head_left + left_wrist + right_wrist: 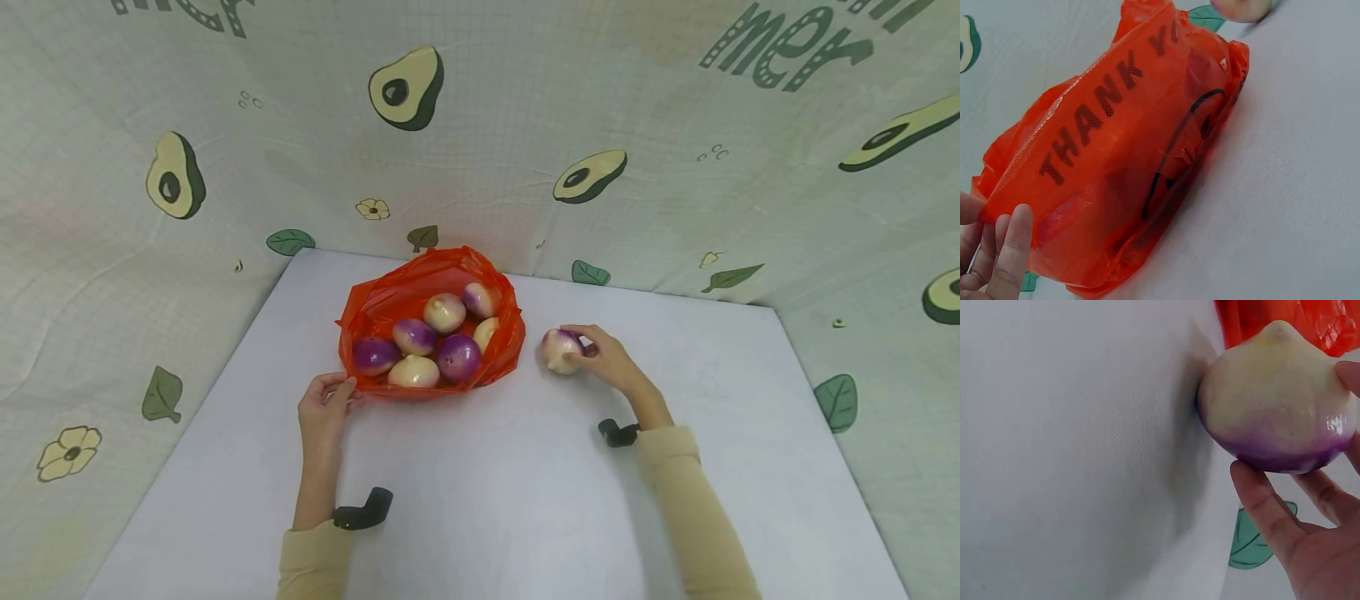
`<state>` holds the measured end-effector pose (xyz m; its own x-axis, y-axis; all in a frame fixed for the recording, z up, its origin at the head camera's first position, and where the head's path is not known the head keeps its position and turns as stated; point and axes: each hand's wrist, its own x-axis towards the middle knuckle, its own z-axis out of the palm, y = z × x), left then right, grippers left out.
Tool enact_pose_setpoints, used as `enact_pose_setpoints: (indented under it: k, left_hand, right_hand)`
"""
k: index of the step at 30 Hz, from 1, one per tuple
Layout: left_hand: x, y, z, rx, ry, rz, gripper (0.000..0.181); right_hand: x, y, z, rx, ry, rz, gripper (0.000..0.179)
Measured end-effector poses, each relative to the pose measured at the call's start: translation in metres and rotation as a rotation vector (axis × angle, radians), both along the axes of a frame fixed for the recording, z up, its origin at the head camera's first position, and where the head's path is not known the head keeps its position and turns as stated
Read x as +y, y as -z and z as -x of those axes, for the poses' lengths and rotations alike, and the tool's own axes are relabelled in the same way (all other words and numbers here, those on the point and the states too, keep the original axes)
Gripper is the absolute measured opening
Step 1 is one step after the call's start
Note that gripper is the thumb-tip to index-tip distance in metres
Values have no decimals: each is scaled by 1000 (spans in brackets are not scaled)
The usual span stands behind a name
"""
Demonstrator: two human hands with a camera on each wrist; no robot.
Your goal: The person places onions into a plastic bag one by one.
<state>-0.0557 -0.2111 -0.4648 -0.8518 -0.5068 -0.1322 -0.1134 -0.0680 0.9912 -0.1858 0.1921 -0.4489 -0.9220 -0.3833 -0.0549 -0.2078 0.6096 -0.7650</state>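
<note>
An orange-red plastic bag, its mouth gaping toward the head camera, holds several purple-and-cream turnips. At the bag's near left corner, my left hand pinches the rim between thumb and fingers. The left wrist view shows the printed side of the bag with "THANK" on it. To the right of the bag, my right hand grips a single turnip, thumb and fingertips around its sides. In the right wrist view this turnip shows a cream pointed end and a purple base, close by the white tabletop.
The white table ends at the back against a pale cloth printed with avocados and leaves. A black wrist camera sits on the left wrist and another black camera on the right.
</note>
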Motion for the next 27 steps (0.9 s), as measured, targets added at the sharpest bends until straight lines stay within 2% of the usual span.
enact_pose_setpoints:
  k: [2, 3, 5, 9, 11, 13, 20, 23, 25, 27]
  left_hand:
    - [3, -8, -2, -15, 1, 22, 31]
    - [4, -9, -2, -35, -5, 33, 33]
    - [-1, 5, 2, -34, -13, 22, 35]
    - [-17, 49, 14, -22, -40, 12, 42]
    - [-21, 62, 19, -25, -57, 32, 43]
    - [-23, 67, 21, -24, -69, 40, 44]
    - [-23, 69, 22, -57, -82, 68, 42]
    - [-22, 65, 20, -39, -71, 50, 41]
    - [-19, 54, 16, -30, -49, 29, 40]
    - [-14, 38, 11, -20, -28, 0, 38]
  right_hand:
    - [1, 1, -3, -35, 13, 8, 53]
    - [1, 1, -4, -57, 21, 16, 53]
    - [1, 1, -7, -90, 29, 35, 54]
    - [-1, 0, -12, -147, 39, 95, 56]
    - [-2, -2, -14, -166, 40, 123, 57]
    - [-4, -7, -16, -186, 46, 161, 57]
    - [-18, -29, -23, -213, 41, 252, 57]
    - [-27, -38, -25, -213, 26, 272, 57]
    - [-33, -44, -25, -205, 11, 282, 58]
    - [-40, -48, -25, -192, -6, 290, 58]
